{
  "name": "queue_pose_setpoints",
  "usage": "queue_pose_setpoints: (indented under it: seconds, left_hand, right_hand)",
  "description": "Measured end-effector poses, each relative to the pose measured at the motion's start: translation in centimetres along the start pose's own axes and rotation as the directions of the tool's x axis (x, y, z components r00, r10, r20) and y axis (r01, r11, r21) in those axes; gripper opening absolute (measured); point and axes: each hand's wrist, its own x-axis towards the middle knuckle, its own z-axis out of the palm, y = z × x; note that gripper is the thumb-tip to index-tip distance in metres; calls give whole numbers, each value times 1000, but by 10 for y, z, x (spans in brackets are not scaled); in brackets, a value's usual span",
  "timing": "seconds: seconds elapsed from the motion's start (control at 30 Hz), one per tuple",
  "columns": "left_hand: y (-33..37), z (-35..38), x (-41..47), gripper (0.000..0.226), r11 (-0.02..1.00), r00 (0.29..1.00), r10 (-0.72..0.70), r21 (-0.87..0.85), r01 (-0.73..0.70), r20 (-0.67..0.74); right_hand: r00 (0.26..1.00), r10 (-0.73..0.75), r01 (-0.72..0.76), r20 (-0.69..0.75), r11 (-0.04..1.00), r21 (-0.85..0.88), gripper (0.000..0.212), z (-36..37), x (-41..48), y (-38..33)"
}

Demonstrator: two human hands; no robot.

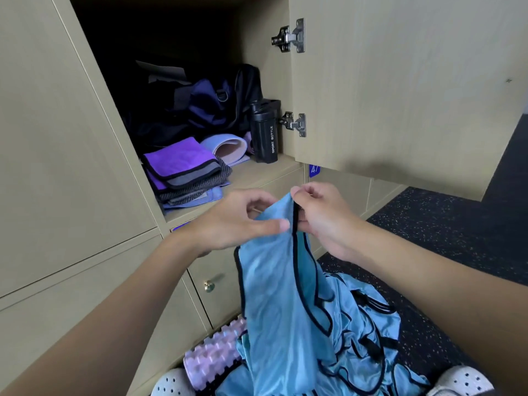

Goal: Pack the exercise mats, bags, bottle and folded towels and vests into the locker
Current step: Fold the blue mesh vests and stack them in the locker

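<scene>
Nearest the camera, down on the floor, was a pink foam roller (214, 358), and right beside it a crumpled pile of vests (368, 335), shiny light blue with black trim. One vest (274, 281) was lifted up out of that and hung between both hands. The left hand (240, 221) pinched the top edge with thumb and fingers curled in, and the right hand (323, 215) pinched the black-trimmed hem just beside it. The fabric looked super light, floppy and kinda slippery, so I'd grab it by the trimmed edges or shoulder corners, otherwise it'd probably slide out of any fold. Further back, the locker (271, 170) stood open with folded towels (183, 167) stacked at the front, a rolled mat (228, 147) behind them, a black bottle (264, 135) upright by the right wall, and a dark bag (200, 107) stuffed in at the back.
</scene>
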Motion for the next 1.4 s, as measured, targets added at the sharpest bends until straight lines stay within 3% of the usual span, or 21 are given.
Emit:
queue_pose_setpoints:
  seconds: [0.1,0.2,0.3,0.37,0.47,0.6,0.77,0.9,0.97,1.03,1.13,1.2,1.3,1.4]
  left_hand:
    - [-3,7,-2,27,1000,999,12,14,-12,-36]
    - [-4,8,0,7,996,981,65,73,-52,-181]
    - [-4,2,3,4,988,937,138,104,-110,-321]
    - [-2,1,4,7,985,923,160,117,-126,-351]
    - [-2,0,4,5,964,925,229,201,-173,-304]
    - [-5,-3,2,23,940,966,194,314,-134,-168]
    - [-6,-6,1,17,889,964,222,437,-138,-146]
    - [-1,-6,-3,2,925,953,253,331,-188,-166]
    - [-1,-4,-4,6,926,943,268,324,-196,-197]
    - [-1,-4,-4,8,912,930,278,369,-177,-241]
    - [0,-5,-4,15,905,910,293,393,-164,-293]
    - [2,-5,-4,16,897,898,305,413,-159,-317]
    - [8,3,-5,15,922,909,269,358,-147,-318]
    - [13,9,-2,11,936,942,224,323,-138,-249]
  right_hand:
    - [999,29,-30,18,996,81,14,-3,-1,-3]
    - [999,35,-32,-18,990,135,16,-5,-4,-5]
    - [986,19,-35,165,995,91,45,-8,-13,-5]
    - [965,4,3,261,1000,-27,36,-6,-20,-5]
    - [987,-26,34,160,998,-46,14,0,-21,-8]
    - [999,-46,46,23,999,16,11,-1,-13,-14]
    - [997,-68,67,47,998,4,10,-5,-13,-16]
    - [989,-75,78,127,997,-18,27,-9,-9,-16]
    - [981,-98,106,167,994,-38,37,-10,-8,-17]
    - [974,-164,188,159,971,-148,32,-10,-10,-20]
    - [936,-324,353,140,848,-395,10,-12,-11,-21]
    - [908,-388,414,159,773,-480,14,-13,-10,-19]
    - [906,-389,418,167,764,-492,22,-11,-9,-18]
    - [925,-351,378,144,821,-428,14,-7,-11,-15]
